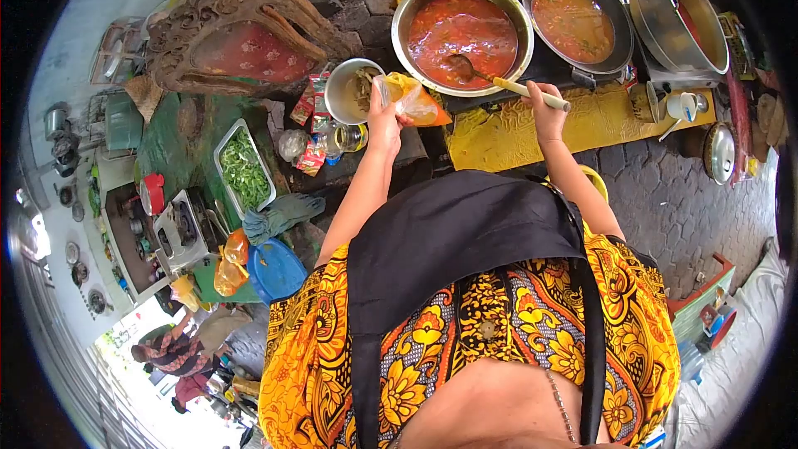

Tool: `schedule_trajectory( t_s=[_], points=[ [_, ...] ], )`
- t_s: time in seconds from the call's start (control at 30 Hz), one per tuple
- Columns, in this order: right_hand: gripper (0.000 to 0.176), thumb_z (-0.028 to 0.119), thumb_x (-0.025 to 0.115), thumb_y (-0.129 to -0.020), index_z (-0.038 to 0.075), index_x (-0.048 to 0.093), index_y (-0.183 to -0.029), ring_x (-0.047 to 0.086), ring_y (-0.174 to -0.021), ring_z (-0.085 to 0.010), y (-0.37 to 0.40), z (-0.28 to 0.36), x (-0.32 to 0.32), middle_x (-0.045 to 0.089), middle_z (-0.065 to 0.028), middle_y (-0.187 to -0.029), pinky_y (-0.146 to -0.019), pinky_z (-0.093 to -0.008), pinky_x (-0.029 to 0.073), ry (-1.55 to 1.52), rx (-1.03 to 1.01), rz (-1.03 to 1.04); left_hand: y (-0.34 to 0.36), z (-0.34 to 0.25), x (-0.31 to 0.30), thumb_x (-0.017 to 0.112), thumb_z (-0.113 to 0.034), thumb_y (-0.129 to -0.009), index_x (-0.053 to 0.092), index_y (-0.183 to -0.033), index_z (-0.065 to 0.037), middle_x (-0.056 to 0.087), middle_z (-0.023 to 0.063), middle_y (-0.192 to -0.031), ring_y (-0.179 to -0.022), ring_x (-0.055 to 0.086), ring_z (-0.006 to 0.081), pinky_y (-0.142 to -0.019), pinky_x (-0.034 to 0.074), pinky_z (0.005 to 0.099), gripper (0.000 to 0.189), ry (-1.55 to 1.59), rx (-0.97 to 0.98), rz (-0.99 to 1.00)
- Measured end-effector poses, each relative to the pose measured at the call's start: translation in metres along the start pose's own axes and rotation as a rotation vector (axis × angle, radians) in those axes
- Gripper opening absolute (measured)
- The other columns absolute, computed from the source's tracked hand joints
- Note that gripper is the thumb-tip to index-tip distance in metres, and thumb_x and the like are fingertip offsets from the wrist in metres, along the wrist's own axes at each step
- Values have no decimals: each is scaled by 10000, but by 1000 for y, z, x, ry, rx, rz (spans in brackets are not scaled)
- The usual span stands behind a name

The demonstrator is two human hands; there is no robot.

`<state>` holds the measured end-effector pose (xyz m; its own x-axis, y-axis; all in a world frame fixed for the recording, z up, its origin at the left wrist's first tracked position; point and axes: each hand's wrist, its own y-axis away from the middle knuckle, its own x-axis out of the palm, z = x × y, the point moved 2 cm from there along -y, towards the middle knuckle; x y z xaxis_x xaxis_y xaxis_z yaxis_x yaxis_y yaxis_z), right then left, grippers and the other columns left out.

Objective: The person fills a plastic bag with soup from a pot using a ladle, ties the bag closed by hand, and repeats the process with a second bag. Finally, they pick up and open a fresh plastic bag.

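My left hand (384, 126) is closed on a clear plastic bag (416, 102) with orange and yellow contents, held beside the near left rim of a wide metal pot (404, 54). Red sauce (465, 27) with a glossy surface fills much of that pot. My right hand (547, 113) is wrapped round the pale handle of a ladle (509, 86). The ladle's dark bowl rests in the sauce near the pot's front edge. Just left of the bag stands a smaller metal pot (339, 93) with pieces of food in it.
A black wok (619, 33) of soup and a tall metal pot (657, 12) stand to the right. Jars and red packets (311, 158) lie left of me, near a tray of chopped greens (243, 168). Other people (187, 345) are at the lower left.
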<state>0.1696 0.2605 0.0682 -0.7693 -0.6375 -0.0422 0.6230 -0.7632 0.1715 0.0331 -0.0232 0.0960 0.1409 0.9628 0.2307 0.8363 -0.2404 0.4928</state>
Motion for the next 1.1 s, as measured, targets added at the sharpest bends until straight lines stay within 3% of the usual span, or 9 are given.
schedule_trajectory(
  t_s=[0.37,0.5,0.57,0.6,0.73,0.8,0.93,1.0,1.1],
  points=[
    [242,170,682,-797,-37,558,-803,615,-669,-199,-10,-17,-27,580,-99,-821,-544,-275,576,-442,178,-182,-1,9,-3,346,34,-870,210,-1429,-251,548,46,-890,-506,442,76,-490,477,255,641,-118,-17,-55],
    [234,165,679,-800,-35,557,-809,611,-655,-204,-12,0,-28,573,-99,-823,-547,-275,576,-462,177,-159,-2,10,-14,344,30,-872,218,-1427,-248,544,50,-857,-501,447,78,-491,484,255,633,-97,0,-49],
    [236,166,675,-804,-37,556,-823,607,-643,-204,-12,8,-27,571,-101,-825,-549,-275,575,-453,181,-143,2,5,-24,364,50,-855,303,-1399,-192,563,52,-1098,-496,449,62,-435,452,199,598,-75,16,-78],
    [241,169,672,-808,-40,553,-828,604,-636,-203,-14,9,-27,573,-104,-825,-556,-280,576,-443,168,-126,7,1,-29,358,52,-849,299,-1399,-187,562,58,-1102,-499,451,66,-440,461,206,603,-47,10,-80],
    [238,168,668,-813,-40,553,-828,606,-677,-200,-13,19,-23,575,-109,-829,-579,-299,580,-423,158,-98,22,-5,-52,345,34,-855,265,-1409,-164,552,81,-1050,-499,450,73,-466,477,219,594,-73,-7,-112],
    [238,167,666,-815,-41,551,-833,608,-690,-205,-14,16,-21,575,-112,-836,-578,-302,580,-417,139,-94,30,-8,-57,321,-5,-909,212,-1423,-139,507,53,-784,-510,442,85,-520,488,262,542,-109,1,-108],
    [239,166,659,-821,-43,547,-850,612,-710,-220,-14,13,-16,574,-121,-861,-577,-306,582,-410,118,-100,32,5,-76,334,-17,-912,221,-1416,-109,507,52,-765,-510,444,84,-527,487,264,525,-103,8,-142],
    [247,171,658,-822,-48,548,-855,614,-716,-222,-14,9,-13,575,-124,-864,-582,-303,584,-392,128,-110,25,26,-98,356,-27,-892,311,-1362,-61,558,88,-953,-501,460,88,-473,475,247,474,-100,-36,-193],
    [251,173,659,-821,-50,551,-853,616,-721,-224,-15,3,-9,577,-125,-866,-588,-300,584,-356,125,-101,18,59,-129,375,-52,-906,407,-1294,-35,568,80,-837,-481,465,101,-478,477,262,390,-112,-117,-283]
  ],
)
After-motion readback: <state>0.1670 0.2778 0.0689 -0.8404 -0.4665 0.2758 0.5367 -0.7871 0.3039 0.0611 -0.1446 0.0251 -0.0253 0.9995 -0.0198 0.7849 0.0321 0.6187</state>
